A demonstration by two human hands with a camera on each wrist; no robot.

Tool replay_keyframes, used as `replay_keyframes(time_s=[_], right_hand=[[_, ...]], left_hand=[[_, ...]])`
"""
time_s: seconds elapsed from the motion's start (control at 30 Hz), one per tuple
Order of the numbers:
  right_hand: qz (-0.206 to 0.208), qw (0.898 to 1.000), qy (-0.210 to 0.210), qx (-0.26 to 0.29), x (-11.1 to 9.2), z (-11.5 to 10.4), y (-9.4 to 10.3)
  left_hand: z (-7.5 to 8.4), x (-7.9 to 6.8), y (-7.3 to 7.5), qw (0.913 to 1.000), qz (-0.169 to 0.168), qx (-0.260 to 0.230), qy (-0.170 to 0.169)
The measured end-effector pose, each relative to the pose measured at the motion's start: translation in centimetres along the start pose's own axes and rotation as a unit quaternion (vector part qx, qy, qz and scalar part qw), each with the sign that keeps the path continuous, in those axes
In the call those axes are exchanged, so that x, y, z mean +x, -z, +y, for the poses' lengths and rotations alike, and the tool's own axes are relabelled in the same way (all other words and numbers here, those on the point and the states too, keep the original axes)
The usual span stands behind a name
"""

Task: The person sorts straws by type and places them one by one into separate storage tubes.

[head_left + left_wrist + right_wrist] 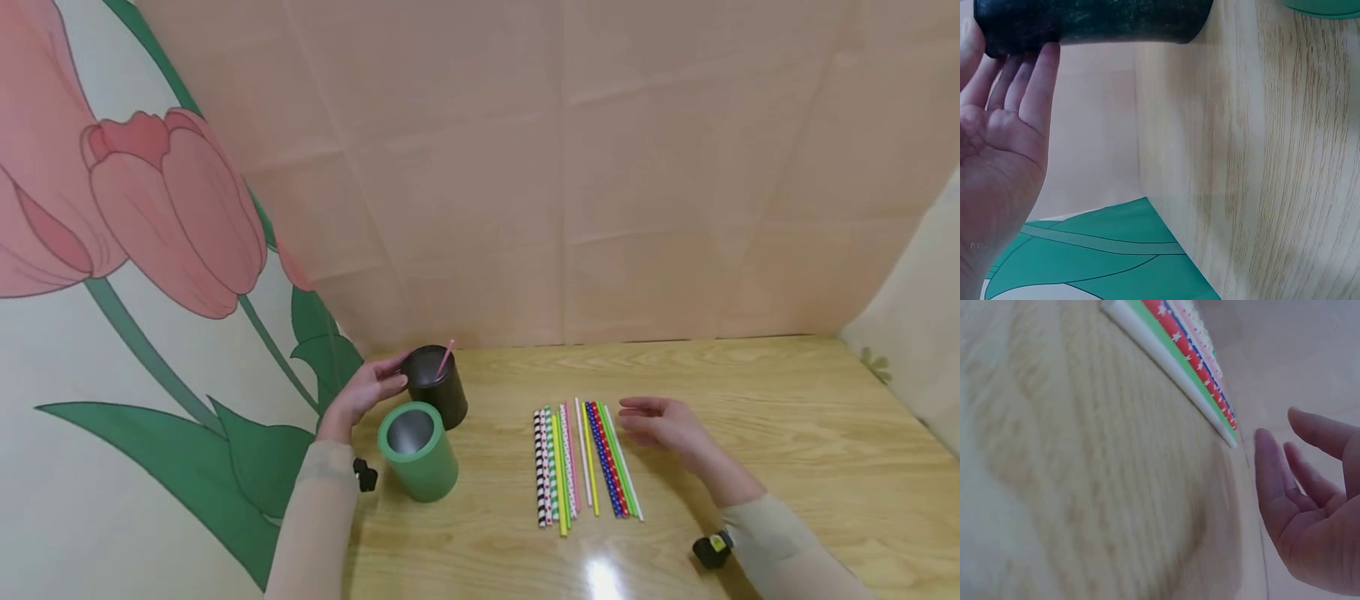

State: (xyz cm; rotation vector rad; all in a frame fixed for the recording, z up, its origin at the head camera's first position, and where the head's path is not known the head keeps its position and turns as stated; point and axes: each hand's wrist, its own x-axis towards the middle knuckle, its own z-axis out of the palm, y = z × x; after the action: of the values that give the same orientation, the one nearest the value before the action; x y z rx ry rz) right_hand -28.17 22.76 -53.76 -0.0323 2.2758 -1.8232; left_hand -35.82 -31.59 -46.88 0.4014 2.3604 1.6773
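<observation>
My left hand [367,390] is at a black cup [449,402] near the back left of the table, touching its side. In the left wrist view its fingers [1038,84] lie fairly straight against the cup's wall, the thumb near the rim. One pink straw [447,357] leans inside that cup. To the right, my right hand [663,427] hovers beside a row of paper straws, nearest to a white straw [628,475]. Its fingers are loosely bent, with nothing between them. Several straws lie side by side, among them a black-and-white striped straw [541,467] and a red starred straw [612,458].
A green cup [431,473] stands in front of the black one, close to my left forearm. Behind the wooden table [495,375] hangs a pinkish cloth [600,167]. A wall with painted tulips [180,200] borders the left side.
</observation>
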Motion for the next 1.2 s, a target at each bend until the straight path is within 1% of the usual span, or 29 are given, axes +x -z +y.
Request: replay_keyframes(time_s=[0.17, 0.23, 0.3, 0.53, 0.7, 0.77, 0.87, 0.97, 1.1, 1.2], right_hand=[[-0.018, 0.998, -0.011, -0.061, 0.1, 0.8, 0.2], [-0.02, 0.997, -0.012, -0.076, 0.2, 1.3, 0.2], [-0.014, 0.995, -0.014, -0.093, 0.1, 1.7, 0.0], [0.006, 0.993, -0.023, -0.113, -0.1, 2.1, -0.5], [0.016, 0.991, -0.021, -0.129, 0.2, 2.6, -0.8], [0.023, 0.99, -0.022, -0.136, 0.3, 2.7, -1.0], [0.031, 0.99, -0.024, -0.134, 0.4, 2.5, -1.1], [0.033, 0.993, -0.024, -0.112, 0.5, 2.3, -1.3], [0.034, 0.995, -0.022, -0.091, 0.8, 2.2, -1.4], [0.039, 0.995, -0.019, -0.088, 0.9, 2.1, -1.4]], left_hand=[[-0.3, 0.2, 0.0, 1.0, 0.0, -0.004, 0.006], [-0.5, 0.2, 0.0, 1.0, -0.001, 0.0, 0.004], [-0.7, 0.3, 0.0, 1.0, -0.002, 0.003, 0.002], [-0.7, 0.7, -0.2, 1.0, 0.0, -0.002, 0.005], [-0.7, 0.5, -0.1, 0.9999, -0.002, -0.005, 0.012], [-0.9, 0.5, 0.0, 0.9999, -0.003, -0.005, 0.009], [-1.1, 0.5, 0.1, 1.0, -0.003, -0.004, 0.001], [-1.1, 0.6, 0.1, 1.0, -0.003, -0.005, -0.003], [-0.9, 0.6, 0.1, 1.0, -0.004, -0.007, -0.002], [-0.9, 0.8, 0.1, 1.0, -0.004, -0.007, -0.003]])
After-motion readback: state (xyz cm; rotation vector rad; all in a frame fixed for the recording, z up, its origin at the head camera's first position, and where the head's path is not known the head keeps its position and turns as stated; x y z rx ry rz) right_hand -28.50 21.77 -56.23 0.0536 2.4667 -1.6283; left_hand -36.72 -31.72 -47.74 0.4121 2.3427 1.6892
